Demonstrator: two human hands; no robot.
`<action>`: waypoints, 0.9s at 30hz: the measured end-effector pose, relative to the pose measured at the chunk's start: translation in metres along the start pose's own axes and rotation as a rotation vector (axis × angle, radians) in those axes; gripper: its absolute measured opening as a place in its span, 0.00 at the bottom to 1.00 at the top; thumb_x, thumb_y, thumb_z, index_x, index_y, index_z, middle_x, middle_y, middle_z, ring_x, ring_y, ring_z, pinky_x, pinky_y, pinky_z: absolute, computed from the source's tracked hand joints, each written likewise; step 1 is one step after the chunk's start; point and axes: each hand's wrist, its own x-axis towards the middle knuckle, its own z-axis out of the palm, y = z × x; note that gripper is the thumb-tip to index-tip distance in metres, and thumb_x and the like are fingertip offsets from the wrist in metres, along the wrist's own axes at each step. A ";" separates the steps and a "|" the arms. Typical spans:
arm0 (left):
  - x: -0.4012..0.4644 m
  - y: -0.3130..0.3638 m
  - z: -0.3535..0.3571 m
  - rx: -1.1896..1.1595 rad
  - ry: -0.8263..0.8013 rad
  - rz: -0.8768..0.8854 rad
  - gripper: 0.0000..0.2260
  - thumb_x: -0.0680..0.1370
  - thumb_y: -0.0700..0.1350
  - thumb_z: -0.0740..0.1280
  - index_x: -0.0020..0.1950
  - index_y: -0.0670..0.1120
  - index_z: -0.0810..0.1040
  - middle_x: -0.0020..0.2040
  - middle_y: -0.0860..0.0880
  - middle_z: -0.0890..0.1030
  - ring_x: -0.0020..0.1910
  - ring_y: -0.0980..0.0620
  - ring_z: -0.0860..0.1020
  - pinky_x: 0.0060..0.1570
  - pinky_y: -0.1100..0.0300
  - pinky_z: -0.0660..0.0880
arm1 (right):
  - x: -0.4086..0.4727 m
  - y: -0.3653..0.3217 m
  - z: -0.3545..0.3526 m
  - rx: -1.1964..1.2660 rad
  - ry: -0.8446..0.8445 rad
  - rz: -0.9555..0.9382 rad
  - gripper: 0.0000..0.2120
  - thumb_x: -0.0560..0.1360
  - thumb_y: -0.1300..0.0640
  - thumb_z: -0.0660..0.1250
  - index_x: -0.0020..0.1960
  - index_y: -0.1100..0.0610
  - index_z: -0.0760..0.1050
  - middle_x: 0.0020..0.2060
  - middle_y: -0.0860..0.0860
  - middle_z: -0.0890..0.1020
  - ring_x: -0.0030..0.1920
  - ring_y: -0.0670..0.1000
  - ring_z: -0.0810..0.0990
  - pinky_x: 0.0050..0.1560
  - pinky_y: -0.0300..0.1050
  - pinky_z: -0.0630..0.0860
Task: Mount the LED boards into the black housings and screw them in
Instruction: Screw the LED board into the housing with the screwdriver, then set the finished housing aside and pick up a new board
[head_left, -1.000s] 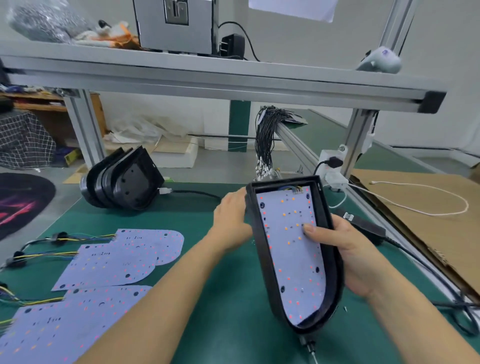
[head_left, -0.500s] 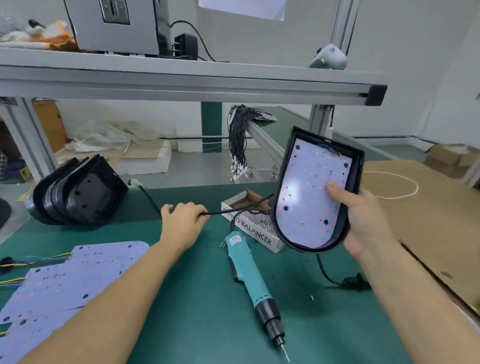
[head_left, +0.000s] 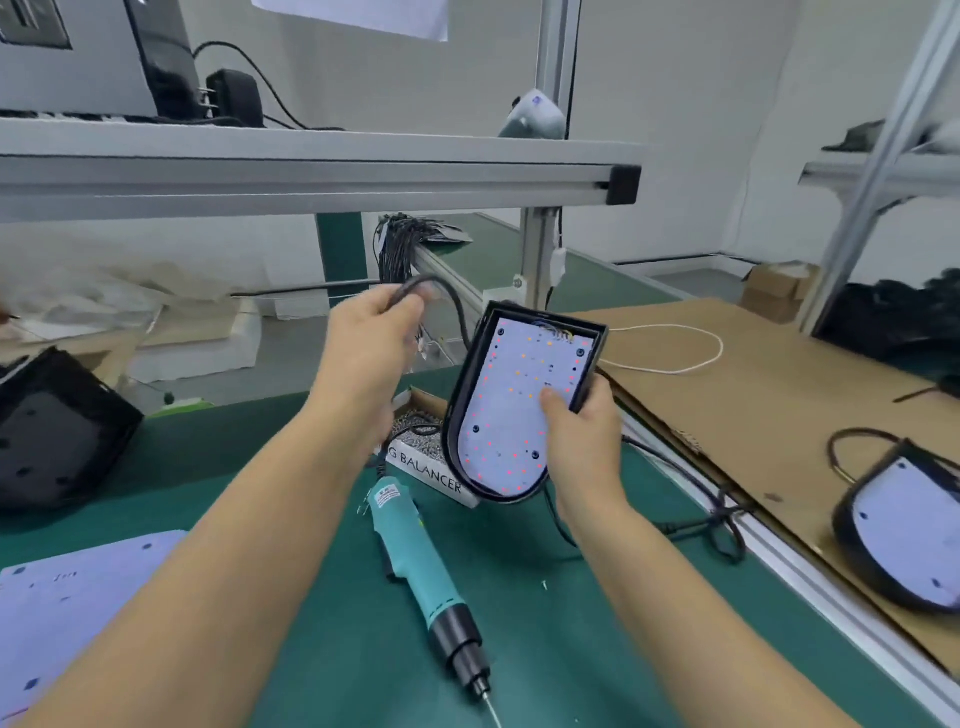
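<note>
- Above the green bench (head_left: 545, 649), the right hand (head_left: 582, 441) gripped a black housing (head_left: 470, 384) with its LED board (head_left: 511, 410) seated inside, thumb pressed on the board.
- The left hand (head_left: 366, 353) was raised beside it, fingers curled round a black cable (head_left: 447, 293).
- A teal screwdriver (head_left: 421, 556) lay on the bench below, just beside a box of screws (head_left: 423, 460).
- A second filled housing (head_left: 904, 525) rested on cardboard (head_left: 779, 389) at the right.

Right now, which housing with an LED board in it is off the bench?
The housing gripped by the right hand; the other fitted housing lies on the cardboard.
</note>
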 end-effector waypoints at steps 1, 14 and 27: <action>-0.002 0.005 0.017 -0.094 -0.034 -0.035 0.12 0.81 0.38 0.58 0.43 0.47 0.77 0.27 0.53 0.65 0.25 0.57 0.61 0.24 0.67 0.58 | -0.002 0.000 -0.001 0.032 -0.019 0.016 0.06 0.77 0.60 0.64 0.45 0.51 0.71 0.43 0.45 0.80 0.45 0.49 0.79 0.48 0.46 0.75; -0.034 0.018 0.187 -0.978 -0.339 -0.472 0.11 0.83 0.39 0.53 0.48 0.44 0.74 0.25 0.52 0.65 0.25 0.56 0.62 0.26 0.67 0.60 | 0.016 -0.028 -0.109 0.324 -0.279 -0.020 0.17 0.73 0.54 0.66 0.62 0.55 0.74 0.60 0.53 0.81 0.63 0.52 0.77 0.65 0.48 0.72; -0.093 0.004 0.282 -0.177 -0.710 0.009 0.12 0.77 0.34 0.59 0.57 0.41 0.76 0.49 0.45 0.75 0.49 0.52 0.71 0.53 0.59 0.67 | 0.059 -0.036 -0.250 -0.019 0.400 0.009 0.08 0.78 0.63 0.64 0.41 0.56 0.72 0.31 0.47 0.75 0.31 0.45 0.72 0.30 0.37 0.69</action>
